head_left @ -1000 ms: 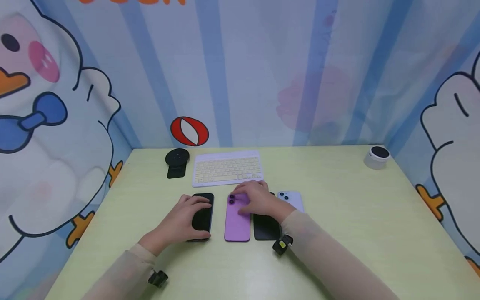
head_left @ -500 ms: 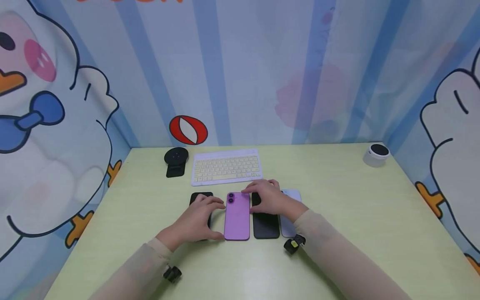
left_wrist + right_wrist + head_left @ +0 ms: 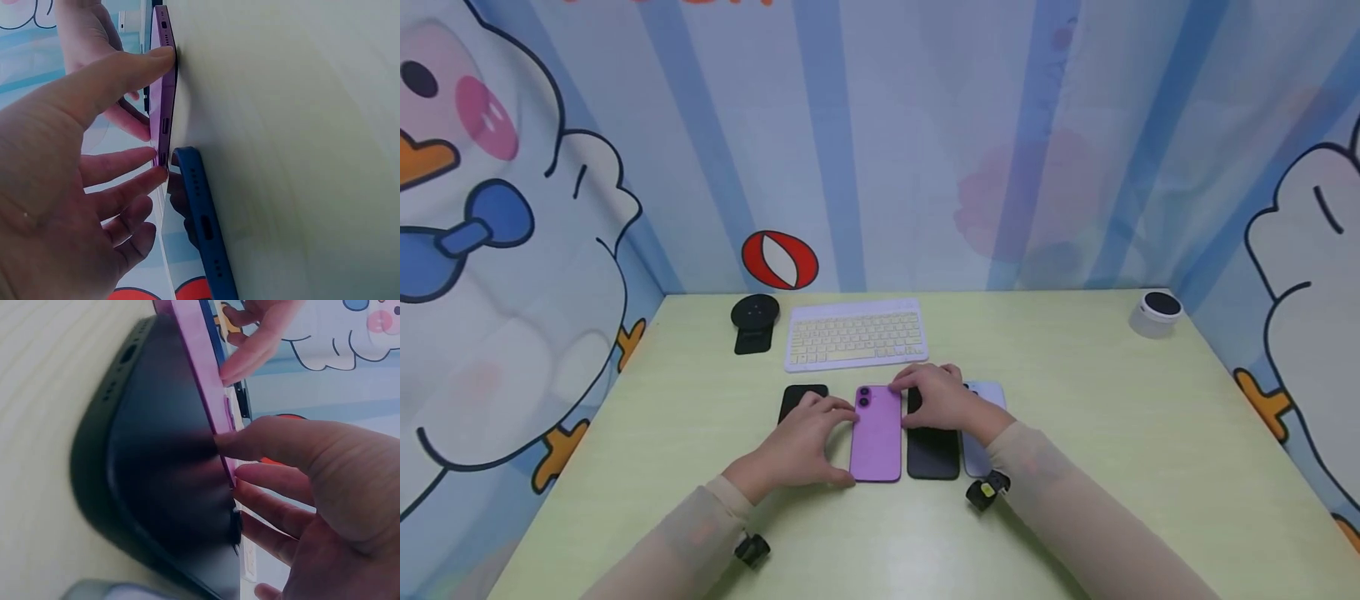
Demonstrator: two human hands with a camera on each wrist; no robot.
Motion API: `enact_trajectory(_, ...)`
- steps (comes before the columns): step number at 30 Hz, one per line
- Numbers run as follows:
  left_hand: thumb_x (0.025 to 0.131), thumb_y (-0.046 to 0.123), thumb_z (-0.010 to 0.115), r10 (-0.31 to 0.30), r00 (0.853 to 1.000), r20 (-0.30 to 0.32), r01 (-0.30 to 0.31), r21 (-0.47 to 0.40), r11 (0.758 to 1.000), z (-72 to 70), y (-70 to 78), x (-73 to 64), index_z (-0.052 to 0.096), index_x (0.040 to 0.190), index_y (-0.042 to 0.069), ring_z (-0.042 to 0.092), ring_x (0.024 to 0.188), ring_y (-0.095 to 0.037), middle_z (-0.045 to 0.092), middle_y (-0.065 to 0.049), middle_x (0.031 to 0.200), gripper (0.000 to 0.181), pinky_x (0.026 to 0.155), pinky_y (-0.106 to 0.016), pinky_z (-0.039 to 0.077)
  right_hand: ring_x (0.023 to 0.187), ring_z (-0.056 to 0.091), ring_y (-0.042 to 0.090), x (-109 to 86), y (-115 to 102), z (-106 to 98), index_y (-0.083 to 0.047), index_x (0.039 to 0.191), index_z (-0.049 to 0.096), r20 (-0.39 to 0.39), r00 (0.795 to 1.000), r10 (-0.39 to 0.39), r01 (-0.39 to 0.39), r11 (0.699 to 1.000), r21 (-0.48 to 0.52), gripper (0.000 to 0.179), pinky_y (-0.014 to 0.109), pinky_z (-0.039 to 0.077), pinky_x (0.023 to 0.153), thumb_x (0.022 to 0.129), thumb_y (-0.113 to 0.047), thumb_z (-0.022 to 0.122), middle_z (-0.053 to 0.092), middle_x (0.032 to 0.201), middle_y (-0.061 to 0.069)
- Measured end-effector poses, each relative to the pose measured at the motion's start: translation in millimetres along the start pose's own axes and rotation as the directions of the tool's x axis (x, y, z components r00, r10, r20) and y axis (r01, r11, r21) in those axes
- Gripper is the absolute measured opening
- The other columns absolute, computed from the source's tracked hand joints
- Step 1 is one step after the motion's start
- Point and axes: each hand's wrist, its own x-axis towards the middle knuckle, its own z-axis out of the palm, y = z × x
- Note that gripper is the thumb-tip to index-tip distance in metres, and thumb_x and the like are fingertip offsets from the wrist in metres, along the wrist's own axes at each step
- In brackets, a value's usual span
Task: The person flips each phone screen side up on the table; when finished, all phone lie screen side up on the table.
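A purple phone [image 3: 876, 446] lies back side up on the table, camera lenses at its top left. My left hand [image 3: 797, 446] holds its left side, with the thumb [image 3: 164, 57] on the bottom edge near the corner. My right hand [image 3: 946, 402] holds the upper right, its thumb [image 3: 230, 445] against the side edge. Under the left hand is a dark phone [image 3: 800, 395], blue-edged in the left wrist view, partly hidden. A black phone [image 3: 934, 458] lies beneath the right hand. Beyond it, a pale blue phone [image 3: 976, 457] is partly covered.
Behind the phones stands a white keyboard [image 3: 857, 335]. A black round-topped stand [image 3: 755, 321] is left of it. At the back right corner sits a white cylinder with a dark top [image 3: 1156, 314]. A patterned cloth [image 3: 910, 167] hangs behind the table [image 3: 1112, 458].
My left hand has moved right from the dark phone to the purple phone's left edge. My right hand has shifted right from over the purple phone to its right edge.
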Motion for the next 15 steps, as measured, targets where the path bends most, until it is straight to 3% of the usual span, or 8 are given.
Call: enact_trajectory(15, 0.065, 0.048, 0.094, -0.01, 1.0, 0.001, 0.01, -0.015, 1.0, -0.7, 0.8, 0.6, 0.064, 0.139, 0.01, 0.045, 0.126, -0.028, 0.059, -0.007, 0.146, 0.089, 0.107, -0.046, 0.043, 0.138, 0.055, 0.027, 1.0, -4.1, 3.5, -0.015, 0.131, 0.073, -0.037, 0.998, 0.056, -0.053, 0.995, 0.091, 0.053, 0.061, 0.026, 0.117, 0.081, -0.019, 0.089, 0.066, 0.139, 0.005)
